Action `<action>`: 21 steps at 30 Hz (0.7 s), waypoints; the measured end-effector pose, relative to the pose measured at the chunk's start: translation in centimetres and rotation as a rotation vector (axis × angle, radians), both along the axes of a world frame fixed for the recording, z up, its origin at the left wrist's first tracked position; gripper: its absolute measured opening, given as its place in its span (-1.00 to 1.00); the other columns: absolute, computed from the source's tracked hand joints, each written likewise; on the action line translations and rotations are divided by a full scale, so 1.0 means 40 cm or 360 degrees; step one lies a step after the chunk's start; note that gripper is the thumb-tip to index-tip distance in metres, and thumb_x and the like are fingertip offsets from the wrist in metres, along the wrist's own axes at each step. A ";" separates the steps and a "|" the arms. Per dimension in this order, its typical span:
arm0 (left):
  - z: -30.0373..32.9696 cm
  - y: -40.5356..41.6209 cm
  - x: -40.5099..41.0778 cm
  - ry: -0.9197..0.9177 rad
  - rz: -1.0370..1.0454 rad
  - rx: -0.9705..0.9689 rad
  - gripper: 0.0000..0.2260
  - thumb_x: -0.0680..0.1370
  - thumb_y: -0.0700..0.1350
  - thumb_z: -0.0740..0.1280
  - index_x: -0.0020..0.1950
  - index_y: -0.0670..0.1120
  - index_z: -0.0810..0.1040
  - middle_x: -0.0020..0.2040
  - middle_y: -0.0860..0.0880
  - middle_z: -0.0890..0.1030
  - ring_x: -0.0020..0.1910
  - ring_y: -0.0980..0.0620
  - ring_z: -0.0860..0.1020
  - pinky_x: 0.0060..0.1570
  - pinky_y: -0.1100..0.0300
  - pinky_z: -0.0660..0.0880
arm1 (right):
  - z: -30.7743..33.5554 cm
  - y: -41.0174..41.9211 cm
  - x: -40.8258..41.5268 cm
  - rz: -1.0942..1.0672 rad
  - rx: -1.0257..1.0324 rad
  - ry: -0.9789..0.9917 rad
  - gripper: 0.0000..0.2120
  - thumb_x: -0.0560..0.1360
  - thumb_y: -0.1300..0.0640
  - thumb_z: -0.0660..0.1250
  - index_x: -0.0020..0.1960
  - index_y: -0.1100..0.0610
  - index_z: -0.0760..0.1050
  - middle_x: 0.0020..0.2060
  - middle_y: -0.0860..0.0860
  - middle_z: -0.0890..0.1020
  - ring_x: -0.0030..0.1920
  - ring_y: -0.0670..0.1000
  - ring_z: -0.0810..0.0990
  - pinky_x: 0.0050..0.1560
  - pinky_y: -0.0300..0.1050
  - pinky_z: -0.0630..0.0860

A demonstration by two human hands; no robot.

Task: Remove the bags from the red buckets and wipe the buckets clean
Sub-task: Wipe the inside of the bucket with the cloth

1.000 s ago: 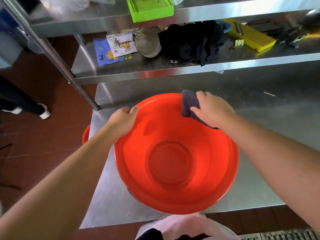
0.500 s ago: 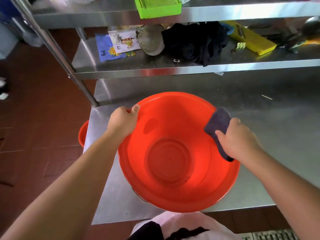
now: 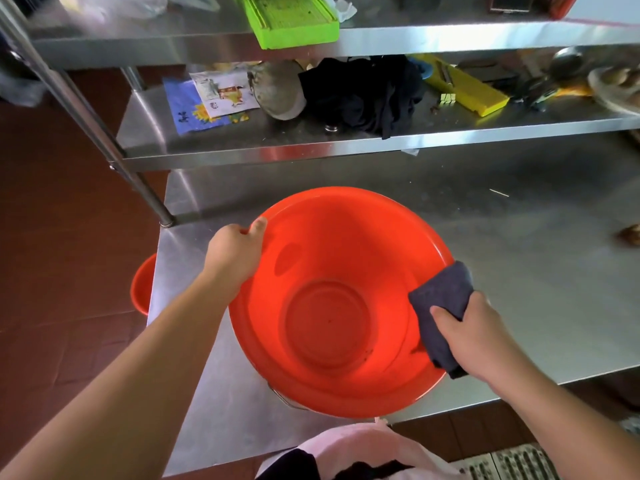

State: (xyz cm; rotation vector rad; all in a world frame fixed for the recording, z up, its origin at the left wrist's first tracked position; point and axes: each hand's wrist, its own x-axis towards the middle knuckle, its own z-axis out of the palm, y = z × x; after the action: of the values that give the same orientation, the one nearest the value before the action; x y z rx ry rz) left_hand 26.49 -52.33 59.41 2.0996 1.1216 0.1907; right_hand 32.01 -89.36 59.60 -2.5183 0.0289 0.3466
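The right hand [image 3: 479, 332] grasps a folded dark grey cloth [image 3: 440, 306], fingers curled over it, and presses it against the inner wall of the red bucket [image 3: 332, 306] at the bucket's right rim. The left hand [image 3: 233, 254] grips the opposite, left rim, thumb hooked over the edge and fingers curled around the outside.

The bucket sits on a stainless steel table [image 3: 519, 271], close to the table's near edge and toward its left end. No bag is in it; its ringed bottom shows bare, with a few small dark specks. A bit of wire handle shows under its near side. A second red bucket [image 3: 142, 289] stands on the floor just past the table's left edge, mostly hidden by the tabletop.

Above the table's far edge runs a steel shelf [image 3: 381, 143]. On it lie printed paper packets [image 3: 211, 102] at the left end, a worn round bowl [image 3: 280, 91] tipped on its side, a heap of black fabric [image 3: 360, 91] touching the bowl, and a yellow slicer [image 3: 467, 88] toward the right. A higher shelf carries a green plastic tray [image 3: 291, 22], whose end juts over the front edge. The floor [image 3: 69, 237] is dark red-brown tile.
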 end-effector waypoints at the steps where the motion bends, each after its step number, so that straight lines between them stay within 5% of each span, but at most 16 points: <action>1: -0.002 0.001 -0.003 -0.0017 0.0011 -0.0049 -0.47 0.65 0.28 0.21 -0.27 -0.14 0.47 -0.34 -0.07 0.53 -0.34 -0.07 0.48 -0.37 0.10 0.30 | 0.001 0.004 0.004 -0.0001 -0.0020 -0.0015 -0.67 0.54 -0.02 0.42 -0.02 0.16 0.32 -0.30 -0.08 0.42 -0.30 0.05 0.46 -0.27 -0.05 0.35; 8: 0.006 -0.008 -0.016 -0.0096 0.0081 -0.0204 -0.51 0.65 0.25 0.21 -0.20 -0.14 0.51 -0.26 -0.07 0.56 -0.27 -0.07 0.50 -0.33 0.10 0.32 | 0.014 0.029 0.044 0.0026 -0.0140 -0.0025 -0.65 0.56 -0.04 0.38 0.04 0.23 0.38 -0.12 0.17 0.60 -0.10 0.23 0.61 -0.08 0.06 0.54; 15: 0.012 -0.022 -0.052 -0.0131 0.0184 -0.0345 -0.57 0.62 0.23 0.17 -0.06 -0.10 0.59 -0.10 -0.07 0.63 -0.19 -0.06 0.55 -0.19 0.07 0.42 | 0.045 0.073 0.146 0.0186 -0.0343 -0.0033 -0.67 0.59 -0.06 0.32 0.05 0.19 0.33 0.01 0.25 0.62 -0.06 0.25 0.60 -0.15 0.01 0.44; 21: 0.000 -0.049 -0.102 -0.0215 0.0382 -0.0481 -0.49 0.55 0.33 0.17 -0.08 -0.08 0.64 -0.20 -0.06 0.63 -0.20 -0.11 0.57 -0.17 0.02 0.51 | 0.058 0.117 0.216 0.0325 -0.0425 -0.0179 -0.64 0.62 -0.08 0.28 0.15 0.23 0.38 0.06 0.27 0.62 0.04 0.30 0.62 -0.15 -0.03 0.35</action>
State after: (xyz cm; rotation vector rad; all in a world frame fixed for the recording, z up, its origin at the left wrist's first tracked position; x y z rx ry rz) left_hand 22.40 -54.31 59.41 1.6623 1.2351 0.2556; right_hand 40.64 -84.67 61.91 -2.8095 -0.2428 0.2975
